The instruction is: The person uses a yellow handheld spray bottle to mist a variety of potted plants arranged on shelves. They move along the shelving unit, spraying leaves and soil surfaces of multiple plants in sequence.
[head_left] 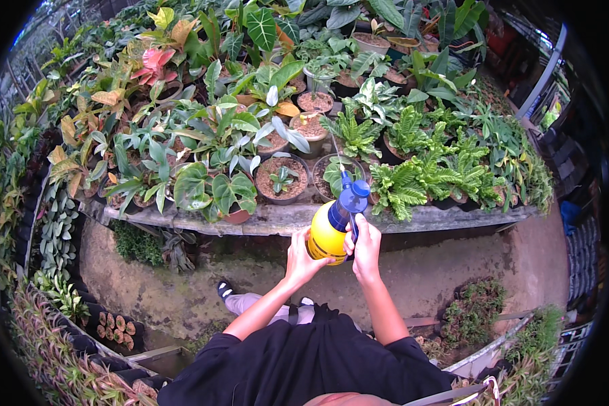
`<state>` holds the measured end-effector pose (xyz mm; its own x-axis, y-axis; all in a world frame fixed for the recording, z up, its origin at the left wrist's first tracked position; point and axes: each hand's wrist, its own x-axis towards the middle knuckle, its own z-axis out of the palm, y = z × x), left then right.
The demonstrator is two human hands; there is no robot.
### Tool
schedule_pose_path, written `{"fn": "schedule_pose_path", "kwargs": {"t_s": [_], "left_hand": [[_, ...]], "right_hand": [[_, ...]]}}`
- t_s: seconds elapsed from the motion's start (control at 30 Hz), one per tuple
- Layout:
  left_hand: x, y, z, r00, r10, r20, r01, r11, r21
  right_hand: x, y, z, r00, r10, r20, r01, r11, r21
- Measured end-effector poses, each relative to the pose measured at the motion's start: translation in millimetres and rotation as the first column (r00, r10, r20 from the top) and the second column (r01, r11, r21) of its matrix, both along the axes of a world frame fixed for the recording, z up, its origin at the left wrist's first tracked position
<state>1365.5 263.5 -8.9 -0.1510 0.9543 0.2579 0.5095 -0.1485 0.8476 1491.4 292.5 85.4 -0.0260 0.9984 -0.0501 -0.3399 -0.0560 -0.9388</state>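
Observation:
A yellow spray bottle point(326, 237) with a blue pump head and nozzle is held in front of me, at the bench's near edge. My left hand point(304, 256) cups the side of its yellow body. My right hand point(365, 247) is wrapped round the blue handle below the pump knob. The nozzle points away from me toward the potted plants, and a thin pale line runs from near its tip. Just beyond the nozzle is a pot with a round-leaved plant point(334, 174). To its left stands a brown pot with a small dark-leaved plant point(282, 179).
A grey bench point(264, 222) crowded with potted plants spans the view. Bright green wavy-leaved plants point(426, 169) fill its right part, heart-shaped leaves point(216, 189) hang at its near left edge. More plants point(477, 311) grow low at the right. Stacked dark pots point(582, 250) line the right side.

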Motion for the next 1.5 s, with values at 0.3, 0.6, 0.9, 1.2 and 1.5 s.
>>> {"fn": "schedule_pose_path", "kwargs": {"t_s": [0.3,0.6,0.9,1.2,1.5], "left_hand": [[4,2,-3,1.000,-0.003,-0.008,0.003,1.000,0.022],[-9,8,5,0.993,-0.057,0.103,0.051,0.997,0.055],[-38,6,-5,0.945,0.126,0.302,-0.116,0.992,-0.050],[-40,-2,0,0.918,0.143,0.369,-0.123,0.989,-0.076],[-41,-3,-5,0.908,0.156,0.388,-0.141,0.988,-0.069]], "right_hand": [[4,2,2,1.000,-0.015,-0.012,0.015,1.000,-0.002],[13,1,-1,0.999,0.032,0.034,-0.033,0.999,0.018],[15,0,-15,0.998,0.061,0.014,-0.059,0.992,-0.116],[11,9,-5,0.997,0.067,0.039,-0.066,0.998,-0.020],[19,1,-14,0.994,0.099,0.053,-0.092,0.988,-0.126]]}}
